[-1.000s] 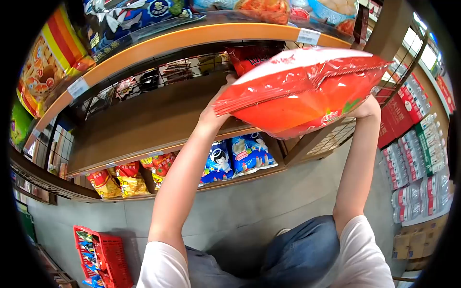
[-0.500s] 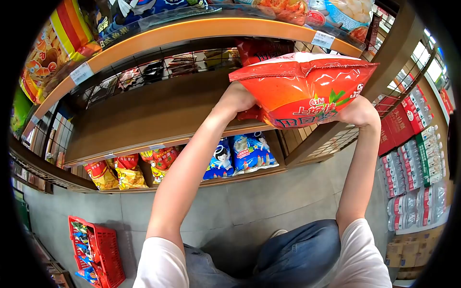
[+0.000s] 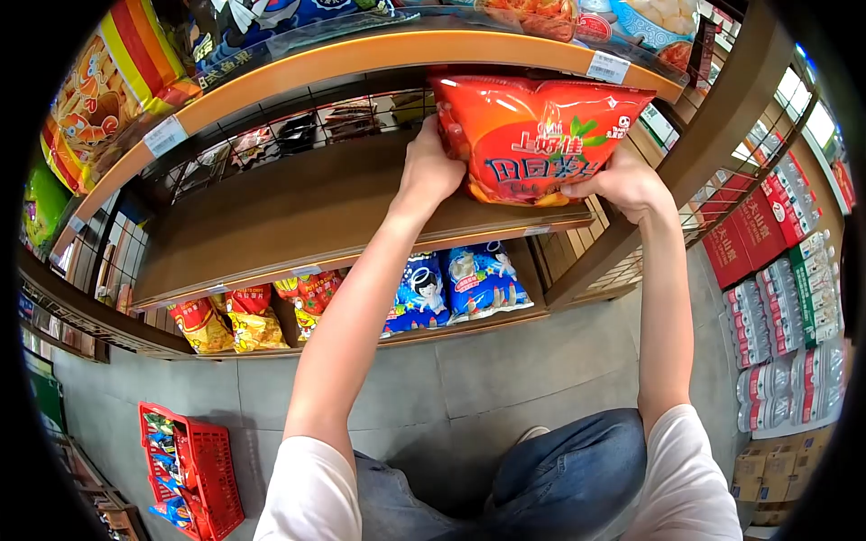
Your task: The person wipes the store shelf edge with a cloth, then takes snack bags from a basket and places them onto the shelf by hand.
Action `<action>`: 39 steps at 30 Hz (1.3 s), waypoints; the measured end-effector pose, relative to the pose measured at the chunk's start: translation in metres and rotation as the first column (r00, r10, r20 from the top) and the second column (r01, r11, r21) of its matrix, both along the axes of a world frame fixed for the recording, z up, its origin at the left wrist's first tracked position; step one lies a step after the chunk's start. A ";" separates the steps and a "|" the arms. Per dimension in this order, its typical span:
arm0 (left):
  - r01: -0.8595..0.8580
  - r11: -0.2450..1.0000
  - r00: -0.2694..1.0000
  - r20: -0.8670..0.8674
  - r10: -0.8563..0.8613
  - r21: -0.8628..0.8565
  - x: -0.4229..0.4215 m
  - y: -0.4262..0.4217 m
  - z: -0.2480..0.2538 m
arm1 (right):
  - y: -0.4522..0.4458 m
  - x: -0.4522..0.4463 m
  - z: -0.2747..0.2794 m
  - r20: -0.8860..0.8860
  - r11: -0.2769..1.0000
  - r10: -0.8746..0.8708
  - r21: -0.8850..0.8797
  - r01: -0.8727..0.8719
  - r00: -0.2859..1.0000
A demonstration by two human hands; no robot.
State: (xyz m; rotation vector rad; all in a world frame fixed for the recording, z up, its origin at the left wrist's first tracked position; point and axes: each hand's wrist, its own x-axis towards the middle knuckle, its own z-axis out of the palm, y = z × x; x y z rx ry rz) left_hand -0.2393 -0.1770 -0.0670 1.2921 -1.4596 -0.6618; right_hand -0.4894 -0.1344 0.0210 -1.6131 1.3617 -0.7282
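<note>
A red snack bag with Chinese lettering and a green leaf print is held between both hands at the right end of the brown middle shelf. My left hand grips its left side, with the fingers partly hidden behind the bag. On the lower right corner, my right hand has its thumb across the front. The bag stands roughly upright, its lower edge close to the shelf's front edge; whether it touches the shelf I cannot tell.
Above runs an orange-edged shelf with large bags. Blue snack bags and red-yellow chip bags fill the bottom shelf. A red basket with snacks stands on the floor at left. Bottled water packs are stacked at right.
Both hands have moved the red bag away from me and slightly left, into the shelf opening. It has gone from tilted, top toward me, to more upright, showing its front.
</note>
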 end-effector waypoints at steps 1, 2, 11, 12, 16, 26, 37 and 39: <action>-0.011 1.000 0.998 0.063 0.010 0.008 0.003 0.000 0.001 | 0.001 0.002 -0.003 0.027 1.000 0.006 -0.009 -0.006 1.000; -0.020 1.000 0.992 0.128 0.018 0.015 0.006 0.001 0.003 | -0.001 0.002 -0.007 0.031 1.000 0.003 -0.008 -0.003 1.000; 0.286 0.952 0.957 -0.082 -0.278 0.109 0.014 0.004 0.016 | -0.015 0.004 -0.016 0.057 0.982 -0.188 0.011 0.188 0.980; 0.366 0.928 0.922 -0.163 -0.351 0.071 0.013 0.004 0.014 | -0.012 0.005 -0.012 0.046 0.983 -0.182 0.006 0.182 0.982; 0.443 0.896 0.868 -0.261 -0.423 0.020 0.006 0.004 0.013 | 0.011 0.024 0.000 0.222 1.000 -0.002 0.004 0.001 0.975; 0.289 0.928 0.938 0.124 -0.323 0.235 -0.012 0.039 0.052 | -0.007 0.006 -0.005 0.260 0.998 0.029 0.051 -0.044 0.965; 0.256 0.904 0.939 0.133 -0.316 0.342 -0.016 0.042 0.047 | -0.016 0.007 -0.016 0.319 0.996 0.084 -0.045 -0.074 0.944; 0.270 0.899 0.942 0.096 -0.320 0.346 -0.014 0.042 0.049 | -0.018 0.008 -0.019 0.290 0.996 0.080 -0.072 -0.062 0.954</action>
